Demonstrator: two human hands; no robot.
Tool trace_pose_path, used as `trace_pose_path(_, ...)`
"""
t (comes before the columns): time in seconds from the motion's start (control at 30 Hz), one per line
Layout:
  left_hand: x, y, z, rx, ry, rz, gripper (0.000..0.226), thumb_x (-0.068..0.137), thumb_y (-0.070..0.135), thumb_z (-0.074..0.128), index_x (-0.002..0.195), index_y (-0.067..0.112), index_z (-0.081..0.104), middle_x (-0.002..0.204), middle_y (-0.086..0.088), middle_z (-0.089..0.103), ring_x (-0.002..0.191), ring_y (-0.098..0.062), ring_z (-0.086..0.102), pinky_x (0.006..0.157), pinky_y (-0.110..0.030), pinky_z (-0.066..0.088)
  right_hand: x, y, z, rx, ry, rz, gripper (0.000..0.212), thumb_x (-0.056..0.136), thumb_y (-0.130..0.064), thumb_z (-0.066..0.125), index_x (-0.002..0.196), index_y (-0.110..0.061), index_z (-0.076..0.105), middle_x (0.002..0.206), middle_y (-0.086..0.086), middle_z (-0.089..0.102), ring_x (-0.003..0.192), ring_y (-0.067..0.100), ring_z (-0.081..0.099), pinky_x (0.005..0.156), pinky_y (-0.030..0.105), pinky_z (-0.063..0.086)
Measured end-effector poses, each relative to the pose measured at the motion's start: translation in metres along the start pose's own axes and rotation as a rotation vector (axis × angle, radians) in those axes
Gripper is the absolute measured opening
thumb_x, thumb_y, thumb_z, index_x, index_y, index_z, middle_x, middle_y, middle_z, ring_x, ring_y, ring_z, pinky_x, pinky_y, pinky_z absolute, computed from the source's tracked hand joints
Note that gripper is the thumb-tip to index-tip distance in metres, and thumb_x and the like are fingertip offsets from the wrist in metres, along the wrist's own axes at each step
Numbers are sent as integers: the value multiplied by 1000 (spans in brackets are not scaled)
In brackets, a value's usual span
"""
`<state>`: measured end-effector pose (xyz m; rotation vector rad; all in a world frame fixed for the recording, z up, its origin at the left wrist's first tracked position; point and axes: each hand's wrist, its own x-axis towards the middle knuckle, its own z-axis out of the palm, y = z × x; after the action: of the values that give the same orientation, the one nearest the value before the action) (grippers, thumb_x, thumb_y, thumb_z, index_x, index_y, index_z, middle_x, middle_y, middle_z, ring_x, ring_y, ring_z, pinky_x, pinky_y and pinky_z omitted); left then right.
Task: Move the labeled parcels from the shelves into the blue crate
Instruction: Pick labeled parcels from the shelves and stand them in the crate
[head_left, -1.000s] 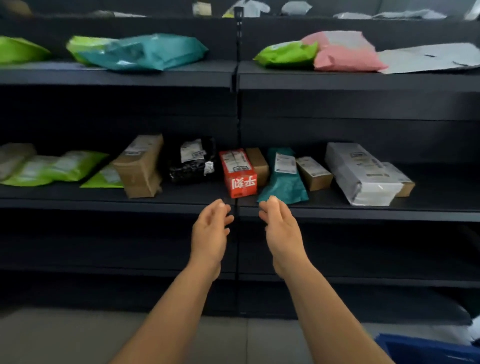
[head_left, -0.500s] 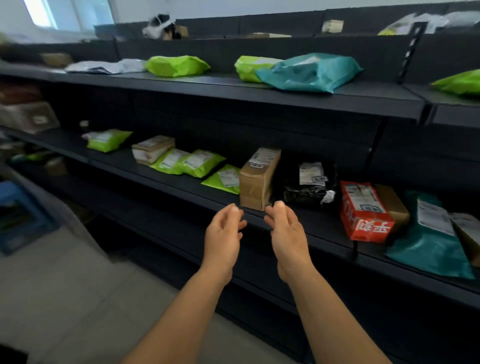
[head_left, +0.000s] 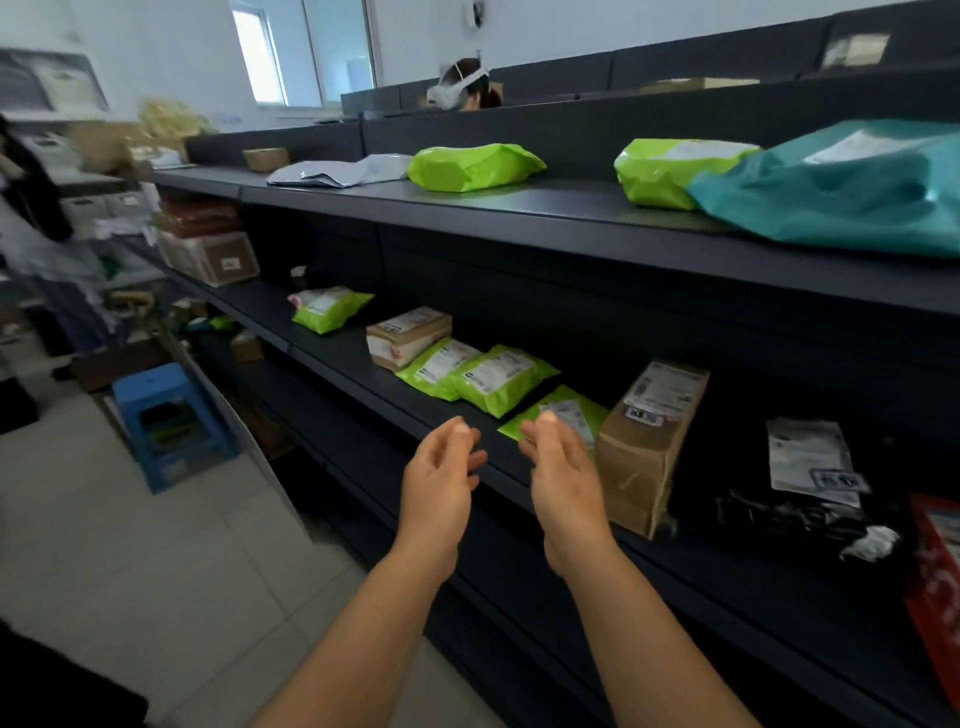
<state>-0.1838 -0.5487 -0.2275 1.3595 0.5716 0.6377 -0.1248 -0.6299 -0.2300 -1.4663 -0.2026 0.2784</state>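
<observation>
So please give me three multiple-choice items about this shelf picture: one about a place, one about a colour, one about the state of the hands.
1. Where does the tall brown box stand?
A. on the middle shelf, right of the flat green mailer
B. on the top shelf
C. on the floor

2. What colour is the stool on the floor?
A. red
B. blue
C. black

3. What are the hands doing?
A. both grip a parcel
B. one holds a crate
C. both are open and empty

Answers:
1 A, the box stands on the middle shelf with the flat green mailer at its left.
2 B, its seat and legs are blue.
3 C, the left hand and right hand hover before the shelf edge with fingers spread, touching nothing.
</observation>
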Motion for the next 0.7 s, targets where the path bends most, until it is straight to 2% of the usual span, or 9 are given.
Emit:
trace_pose_path(0.13, 37, 1, 12, 0, 23, -10, 28, 98, 35, 49, 124, 26, 55, 113, 10, 65, 103, -8, 64, 93, -30, 49, 46, -4, 8, -12, -7, -4, 47, 99, -47, 37, 137, -23, 50, 137, -7, 54, 123, 10, 51, 91, 24, 34)
trace_pose_path(0.27, 66, 1, 16, 7, 58, -7, 30, 99, 35, 48, 126, 24, 55, 115, 9, 65, 103, -9, 63, 88, -27, 50, 79, -6, 21, -21, -35, -14, 48, 99, -46, 36, 137, -20, 50, 138, -5, 54, 123, 10, 52, 90, 24, 33)
trace_pose_path(0.53, 117, -2, -1, -18, 119, -12, 28, 99, 34, 48, 125, 26, 55, 112, 10, 64, 103, -9, 63, 87, -27, 49, 117, 4, 60, -32, -124, 11, 45, 99, -44, 38, 135, -21, 51, 137, -4, 55, 122, 11, 53, 82, 19, 36)
trace_pose_path(0.7, 160, -8, -23, -34, 130, -25, 28, 98, 35, 49, 123, 26, 55, 112, 10, 64, 102, -8, 62, 86, -25, 49, 148, 12, 94, -83, -132, -2, 46, 100, -42, 36, 139, -20, 47, 139, -3, 53, 125, 13, 51, 91, 24, 36)
